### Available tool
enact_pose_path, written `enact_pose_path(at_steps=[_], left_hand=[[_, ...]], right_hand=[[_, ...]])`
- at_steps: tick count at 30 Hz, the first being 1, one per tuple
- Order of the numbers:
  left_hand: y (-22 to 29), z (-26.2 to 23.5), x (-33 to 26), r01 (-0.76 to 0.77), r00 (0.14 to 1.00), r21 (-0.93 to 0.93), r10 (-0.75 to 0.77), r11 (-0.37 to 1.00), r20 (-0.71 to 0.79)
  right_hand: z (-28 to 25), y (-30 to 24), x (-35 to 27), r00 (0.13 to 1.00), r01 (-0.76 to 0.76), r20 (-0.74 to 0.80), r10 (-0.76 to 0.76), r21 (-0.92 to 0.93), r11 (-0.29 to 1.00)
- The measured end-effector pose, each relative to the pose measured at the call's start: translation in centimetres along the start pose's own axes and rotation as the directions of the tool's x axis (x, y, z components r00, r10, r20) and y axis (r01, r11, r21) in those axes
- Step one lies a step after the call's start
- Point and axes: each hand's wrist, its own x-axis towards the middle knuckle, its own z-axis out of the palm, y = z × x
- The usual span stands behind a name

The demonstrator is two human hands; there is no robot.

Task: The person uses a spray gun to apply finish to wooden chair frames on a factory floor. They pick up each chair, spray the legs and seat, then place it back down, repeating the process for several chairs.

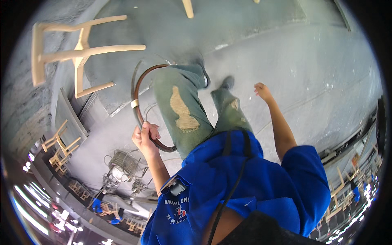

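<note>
Hose (138, 114) in brown is curving in a loop beside the green trousers (163, 87), and I am gripping it with the left hand (143, 139). The fingers there are closing narrowly around it, thumb uppermost. A pale band (134, 103) is circling the loop just above that grip, where a darker length is running alongside. Both ends of the loop are meeting the outline of the nearer leg; I cannot tell whether they are touching the cloth.

I am holding the right hand (262, 90) out well apart from the hose, over the grey floor (318, 69), its fingers loosely bent and partly spread.

Beyond the loop, at the upper left, a pale wooden frame (98, 51) is standing with several legs showing. Nearer the lower left, a round wire-caged device (124, 159) is resting near the left forearm (157, 169). I am also seeing the blue shirt (261, 175) filling the lower middle, with a small dark gadget (178, 188) sitting near its collar.
</note>
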Motion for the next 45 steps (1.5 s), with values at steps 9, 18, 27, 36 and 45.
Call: enact_pose_path(at_steps=[9,18,27,36,45], left_hand=[[3.0,-0.8,-2.3,0.018,0.98,-0.054,-0.007,0.998,0.198],[3.3,-8.3,1.3,0.239,0.694,-0.204,-0.02,0.95,0.719],[6.0,-23.3,5.6,0.169,0.571,-0.251,0.113,0.953,0.813],[9.8,-18.8,11.5,-0.343,0.036,-0.331,0.364,0.879,0.931],[14.2,-16.4,16.1,-0.701,0.025,-0.054,0.1,0.711,0.995]], right_hand=[[7.3,-17.0,-6.6,0.838,0.32,0.451,-0.308,0.051,0.946],[32.6,-30.2,-9.1,0.657,0.727,0.371,-0.656,-0.08,0.682],[37.5,-33.3,-3.7,0.917,0.397,0.395,-0.054,-0.918,0.024],[45.2,-34.6,-6.5,0.822,0.45,0.546,-0.159,-0.454,0.769],[36.8,-39.5,-6.9,0.877,0.087,0.462,-0.133,0.119,0.989]])
